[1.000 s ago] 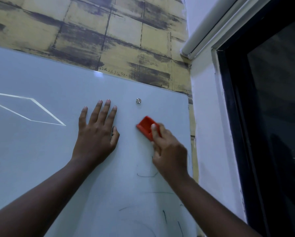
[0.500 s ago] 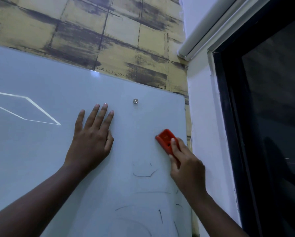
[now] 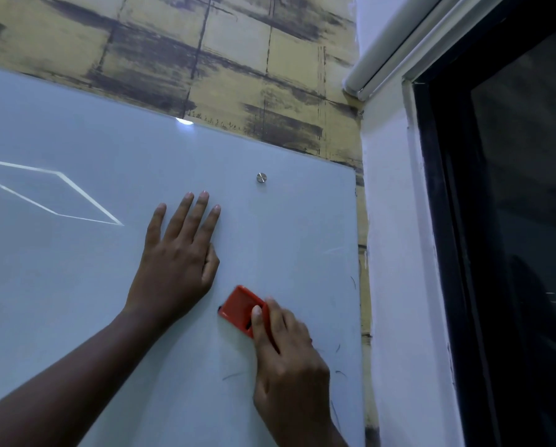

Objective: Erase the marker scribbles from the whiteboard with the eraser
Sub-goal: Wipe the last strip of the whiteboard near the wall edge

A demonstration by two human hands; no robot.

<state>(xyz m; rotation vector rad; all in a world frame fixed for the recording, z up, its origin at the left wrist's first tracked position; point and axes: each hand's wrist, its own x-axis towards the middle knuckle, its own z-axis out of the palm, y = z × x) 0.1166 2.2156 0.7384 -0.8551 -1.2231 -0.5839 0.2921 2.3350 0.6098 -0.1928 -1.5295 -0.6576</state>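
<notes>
Starting at the left, the whiteboard (image 3: 77, 269) is showing only pale reflected lines, with no marker visible there. Next comes the left hand (image 3: 176, 262), lying flat against the board with fingers straight and released, holding nothing and seemingly bracing. Just beside and below it, the right hand (image 3: 289, 366) is grasping the red eraser (image 3: 241, 306), fingers curled round its rear, and pressing it to the board. Farther right, faint marker scribbles (image 3: 341, 372) are remaining near the board's right edge and below the eraser, so the job is looking mostly done, with thin strokes in the lower right left to wipe. Against half a second ago, the eraser is sitting lower and farther left, closer to the left hand, and the curved stroke then below it is no longer showing.
</notes>
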